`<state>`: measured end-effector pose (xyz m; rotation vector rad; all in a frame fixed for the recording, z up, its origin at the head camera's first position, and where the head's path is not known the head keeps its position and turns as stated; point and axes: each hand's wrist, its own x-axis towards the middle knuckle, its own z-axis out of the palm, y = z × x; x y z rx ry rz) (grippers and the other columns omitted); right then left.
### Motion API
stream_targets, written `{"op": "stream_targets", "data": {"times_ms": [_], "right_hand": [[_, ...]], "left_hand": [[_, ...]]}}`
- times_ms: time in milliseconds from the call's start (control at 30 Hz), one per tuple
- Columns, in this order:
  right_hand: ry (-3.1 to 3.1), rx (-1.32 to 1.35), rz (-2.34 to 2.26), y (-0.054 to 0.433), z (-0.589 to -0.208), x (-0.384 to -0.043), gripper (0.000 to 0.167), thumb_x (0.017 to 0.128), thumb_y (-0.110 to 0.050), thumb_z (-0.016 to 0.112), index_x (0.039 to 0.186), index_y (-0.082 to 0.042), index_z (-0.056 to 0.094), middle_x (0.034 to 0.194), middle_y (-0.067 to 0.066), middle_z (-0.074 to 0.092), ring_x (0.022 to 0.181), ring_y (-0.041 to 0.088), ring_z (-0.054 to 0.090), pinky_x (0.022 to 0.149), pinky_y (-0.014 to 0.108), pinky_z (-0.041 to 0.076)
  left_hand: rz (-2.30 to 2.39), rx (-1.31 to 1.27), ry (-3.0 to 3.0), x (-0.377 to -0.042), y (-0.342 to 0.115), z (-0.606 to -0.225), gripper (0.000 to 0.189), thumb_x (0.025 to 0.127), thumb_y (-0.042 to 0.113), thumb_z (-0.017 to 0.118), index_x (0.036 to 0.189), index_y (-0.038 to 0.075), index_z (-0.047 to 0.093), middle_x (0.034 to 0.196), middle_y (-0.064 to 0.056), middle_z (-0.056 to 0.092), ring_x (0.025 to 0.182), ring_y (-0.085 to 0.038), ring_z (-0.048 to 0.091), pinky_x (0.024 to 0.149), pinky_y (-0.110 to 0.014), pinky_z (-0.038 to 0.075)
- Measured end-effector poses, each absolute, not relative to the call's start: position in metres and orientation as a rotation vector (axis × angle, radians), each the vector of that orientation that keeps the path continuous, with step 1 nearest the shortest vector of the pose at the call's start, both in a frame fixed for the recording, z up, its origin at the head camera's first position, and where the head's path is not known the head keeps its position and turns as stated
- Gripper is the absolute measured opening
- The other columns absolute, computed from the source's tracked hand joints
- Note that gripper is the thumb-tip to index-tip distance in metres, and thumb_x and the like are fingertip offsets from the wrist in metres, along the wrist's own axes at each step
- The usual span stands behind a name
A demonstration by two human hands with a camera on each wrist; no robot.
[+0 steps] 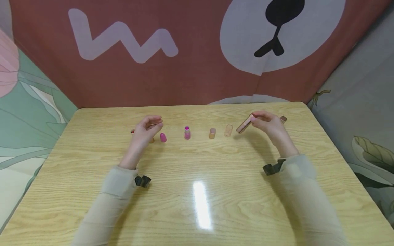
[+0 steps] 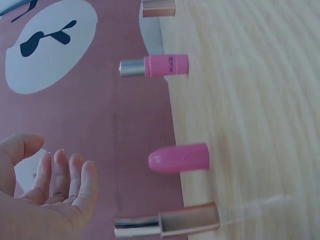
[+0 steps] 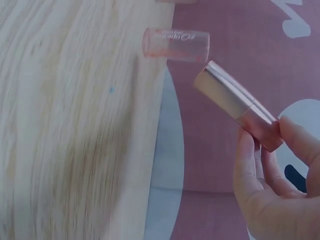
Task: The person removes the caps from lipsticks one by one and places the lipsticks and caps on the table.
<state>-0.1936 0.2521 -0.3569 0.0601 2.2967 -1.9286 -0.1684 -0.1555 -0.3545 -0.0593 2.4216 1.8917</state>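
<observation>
The left hand hovers with loose, empty fingers near the pink cap, and right of the clear cap a rose-gold lipstick tube, presumably light, rigid, slick and best gripped mid-barrel, tilts above the table, pinched near its upper end by the right hand.

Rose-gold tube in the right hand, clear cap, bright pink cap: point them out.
Rose-gold tube (image 3: 235,103): right wrist view, on its side, near the middle seam.
Clear cap (image 3: 176,46): right wrist view, middle of its transparent wall.
Bright pink cap (image 2: 181,158): left wrist view, middle of its side.
</observation>
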Motion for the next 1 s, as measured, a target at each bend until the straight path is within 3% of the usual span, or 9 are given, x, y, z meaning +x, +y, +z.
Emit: {"op": "stream_targets", "data": {"times_ms": [200,433,567,800,1000], "right_hand": [[2.051,0.048,-2.153,0.242,-0.356,-0.191,0.015,0.091,-0.007,0.062,0.104,-0.009,0.054,0.087,-0.01,0.062,0.08,0.0,0.063,0.078,0.011,0.053],[2.027,0.007,-2.149,0.234,-0.357,-0.19,0.018,0.093,-0.008,0.06,0.108,-0.006,0.052,0.085,-0.01,0.067,0.08,0.001,0.066,0.077,0.013,0.054],[2.042,0.003,-2.126,0.229,-0.357,-0.19,0.019,0.093,-0.008,0.06,0.109,-0.005,0.051,0.084,-0.011,0.066,0.08,0.001,0.066,0.078,0.013,0.054],[2.04,0.006,-2.084,0.22,-0.358,-0.189,0.02,0.093,-0.011,0.06,0.11,-0.006,0.051,0.088,-0.011,0.065,0.083,0.001,0.066,0.08,0.014,0.054],[2.061,-0.008,-2.059,0.209,-0.36,-0.188,0.02,0.094,-0.009,0.06,0.111,-0.005,0.052,0.087,-0.011,0.065,0.082,0.001,0.066,0.081,0.014,0.054]], "left_hand": [[1.85,-0.007,2.413,-0.169,-0.141,-0.359,0.037,0.096,0.017,0.056,0.13,0.003,0.051,0.129,-0.016,0.056,0.096,0.003,0.056,0.089,-0.013,0.045],[1.79,0.052,2.368,-0.169,-0.128,-0.365,0.039,0.096,0.019,0.056,0.132,0.005,0.05,0.129,-0.015,0.056,0.109,-0.018,0.057,0.087,-0.027,0.048],[1.755,0.105,2.385,-0.17,-0.12,-0.37,0.041,0.095,0.017,0.057,0.132,0.001,0.05,0.127,-0.018,0.057,0.113,-0.026,0.058,0.095,-0.029,0.048],[1.732,0.19,2.312,-0.169,-0.107,-0.372,0.041,0.092,0.011,0.062,0.13,0.001,0.052,0.126,-0.018,0.058,0.114,-0.03,0.059,0.098,-0.04,0.05],[1.634,0.272,2.314,-0.169,-0.098,-0.373,0.042,0.091,0.011,0.063,0.13,0.0,0.052,0.125,-0.02,0.059,0.115,-0.033,0.06,0.094,-0.038,0.052]]}}
